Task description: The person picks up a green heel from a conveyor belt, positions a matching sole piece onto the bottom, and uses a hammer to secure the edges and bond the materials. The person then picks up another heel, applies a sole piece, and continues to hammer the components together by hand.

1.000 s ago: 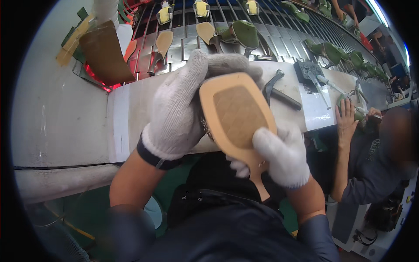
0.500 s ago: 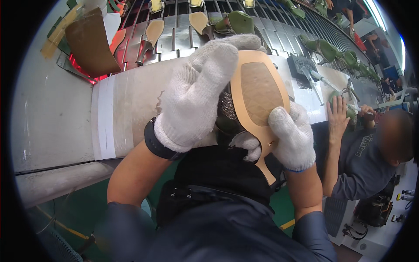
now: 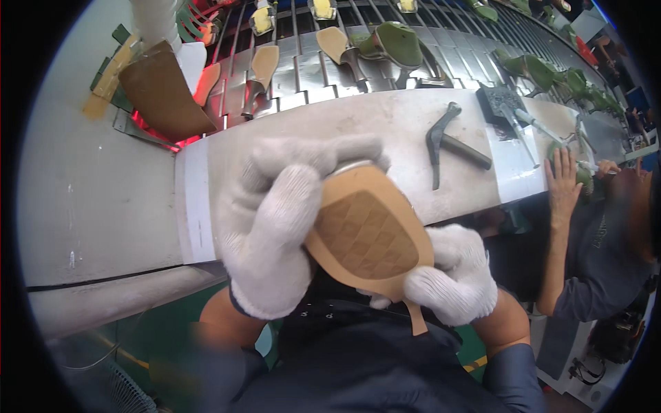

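My white-gloved hands hold a tan shoe sole (image 3: 368, 237) over my lap, its underside up, with a quilted brown panel in its wide forepart. My left hand (image 3: 279, 213) is closed around the wide end, the thumb along the left edge and the fingers curled over the far edge. At the narrow part, my right hand (image 3: 454, 275) grips with its thumb on the tan surface. A thin tan strip hangs down beside that thumb. Whatever lies beneath the sole is mostly hidden.
A dark metal hand tool (image 3: 451, 144) lies on the pale worktable (image 3: 413, 113). Brushes rest by a black block (image 3: 497, 103). Behind runs a conveyor (image 3: 296, 82) with green shoes (image 3: 399, 45) and tan soles (image 3: 265, 65). At right is a co-worker's hand (image 3: 564, 175).
The shoe sole has come down and nearer to me, and has turned so its wide end points up-left. Both hands moved with it. The metal tool on the table now shows.
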`<state>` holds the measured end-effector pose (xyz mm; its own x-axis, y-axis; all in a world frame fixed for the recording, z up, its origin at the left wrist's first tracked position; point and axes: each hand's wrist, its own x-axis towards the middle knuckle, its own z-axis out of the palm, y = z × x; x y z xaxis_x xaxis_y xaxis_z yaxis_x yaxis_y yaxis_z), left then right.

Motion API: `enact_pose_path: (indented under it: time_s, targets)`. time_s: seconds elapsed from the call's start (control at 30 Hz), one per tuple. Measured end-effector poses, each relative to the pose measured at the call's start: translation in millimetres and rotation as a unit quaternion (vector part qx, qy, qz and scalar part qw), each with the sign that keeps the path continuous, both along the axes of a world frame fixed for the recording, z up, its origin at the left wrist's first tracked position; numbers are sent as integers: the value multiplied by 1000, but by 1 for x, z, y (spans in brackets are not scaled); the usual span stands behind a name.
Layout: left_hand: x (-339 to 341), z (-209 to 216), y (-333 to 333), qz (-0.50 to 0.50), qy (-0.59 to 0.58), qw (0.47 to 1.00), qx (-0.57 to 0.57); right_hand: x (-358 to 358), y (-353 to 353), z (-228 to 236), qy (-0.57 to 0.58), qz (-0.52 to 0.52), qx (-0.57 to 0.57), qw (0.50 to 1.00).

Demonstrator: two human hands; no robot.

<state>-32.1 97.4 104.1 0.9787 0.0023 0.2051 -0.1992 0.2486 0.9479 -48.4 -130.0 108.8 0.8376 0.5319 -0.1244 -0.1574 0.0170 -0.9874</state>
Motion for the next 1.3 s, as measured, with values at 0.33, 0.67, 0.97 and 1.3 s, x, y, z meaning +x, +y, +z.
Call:
enact_pose_path:
  time_s: [0.33, 0.67, 0.97, 1.3]
  targets:
    - [-30, 29, 33, 83, 62, 992, 79, -8, 42, -11, -294, 31, -78, 952]
    - [-35, 20, 47, 121, 42, 978, 166, -8, 58, -8, -305, 18, -86, 948]
    - [-18, 15, 60, 170, -31, 955, 241, -1, 76, 0, -292, -28, -93, 952]
    - [-7, -3, 85, 233, 38, 953, 192, 7, 84, -15, -327, -49, -136, 934]
